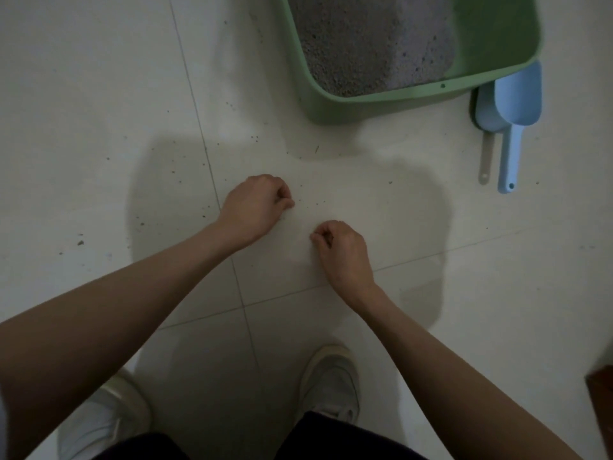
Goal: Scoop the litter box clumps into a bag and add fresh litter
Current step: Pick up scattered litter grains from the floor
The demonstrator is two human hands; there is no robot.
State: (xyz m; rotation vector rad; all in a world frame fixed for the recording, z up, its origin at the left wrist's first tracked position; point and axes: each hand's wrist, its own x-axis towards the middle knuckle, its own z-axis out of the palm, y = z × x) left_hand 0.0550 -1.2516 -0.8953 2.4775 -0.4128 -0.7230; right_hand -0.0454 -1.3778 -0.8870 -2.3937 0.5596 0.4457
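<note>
A green litter box (381, 97) stands on the tiled floor at the upper right, holding grey litter (365, 44). Two scoops lie right of it: a light blue scoop (517, 101) on top, and a second one beneath with a beige handle (485, 161). In front of the box hangs a thin, nearly see-through plastic bag (398, 227), faint and hard to make out. My left hand (255, 207) and my right hand (341, 250) have their fingers curled and pinch its upper edge a short way apart.
Loose litter grains (142, 224) are scattered over the white tiles left of and in front of the box. My two white shoes (331, 383) stand below the hands. A dark brown furniture corner (600, 393) shows at the right edge.
</note>
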